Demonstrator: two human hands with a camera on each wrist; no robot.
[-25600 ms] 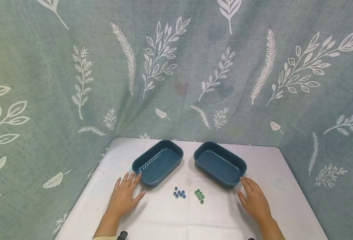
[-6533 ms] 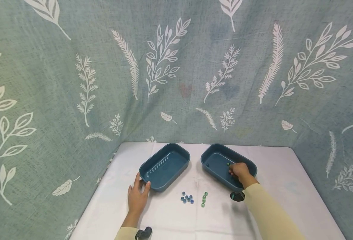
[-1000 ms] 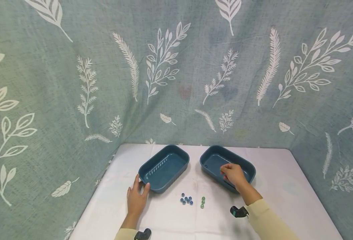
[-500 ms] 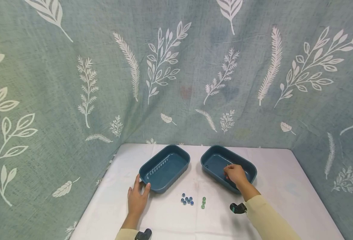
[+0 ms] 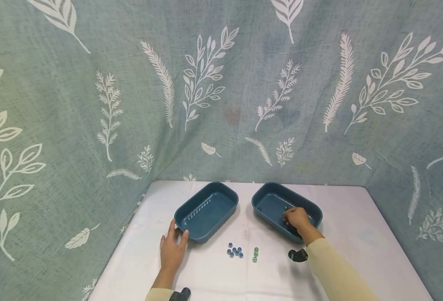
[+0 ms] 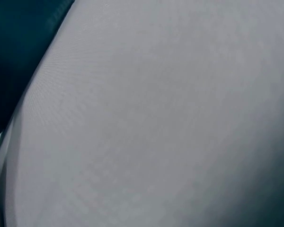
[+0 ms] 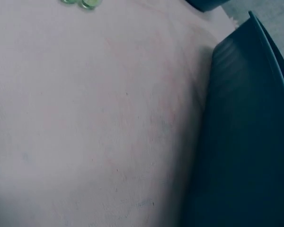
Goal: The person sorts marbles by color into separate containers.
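My left hand [image 5: 172, 253] rests at the near-left corner of the left blue tray [image 5: 198, 240], index finger and thumb spread along its outside. My right hand [image 5: 297, 218] reaches down inside the right blue tray [image 5: 260, 188], fingers curled and pointing left. I cannot tell whether a marble is between those fingertips. Just beyond them a green marble [image 5: 286, 207] lies on that tray's floor, and a dark marble [image 5: 259, 209] sits near its left end. Three green marbles [image 5: 255, 254] stand in a short row on the cloth. Left of them is a cluster of several blue marbles [image 5: 234, 250].
A white cloth [image 5: 213, 276] covers the table, and a leaf-patterned curtain [image 5: 206, 104] hangs behind and at both sides. The right tray's outer wall [image 7: 241, 127] rises close beside the right wrist camera; the left tray's wall [image 6: 19, 52] shows at the left wrist camera's edge.
Over the last second my right hand has lowered and shifted slightly right inside the right tray. Since the oldest frame, several green marbles have left the cloth. The left hand stays put lately.
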